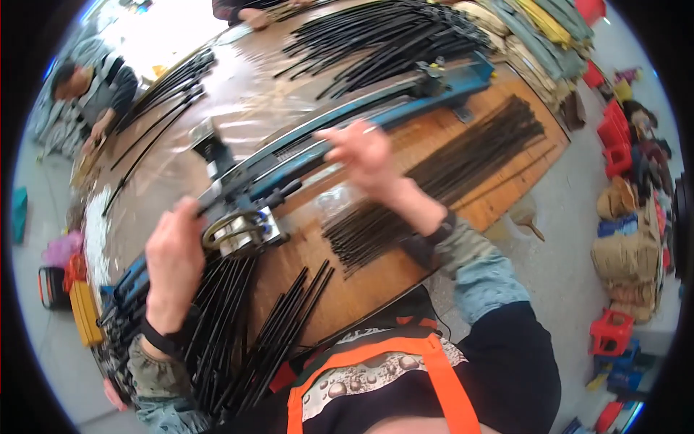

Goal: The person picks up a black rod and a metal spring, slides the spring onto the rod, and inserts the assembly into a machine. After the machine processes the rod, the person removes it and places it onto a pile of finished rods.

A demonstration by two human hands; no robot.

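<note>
A long blue bench machine (311, 154) with a rail runs slantwise across the wooden table. My left hand (173, 253) is at its near left end, fingers curled beside the round metal clamp head (242, 233); what they hold is hidden. Over the middle of the rail is my right hand (365, 155), slightly blurred, its fingers apart and the index stretched toward the left. Nothing shows in it. To the right of the machine lies a bundle of thin dark rods (448, 170). Thicker black rods (289, 311) lie at the table's near edge, below the clamp head.
A large pile of black rods (390, 43) covers the table's far side. One co-worker (97, 94) sits at the far left; another's hand (254, 18) shows at the top. Sacks (538, 43) border the far right corner. A red stool (611, 333) stands on the floor.
</note>
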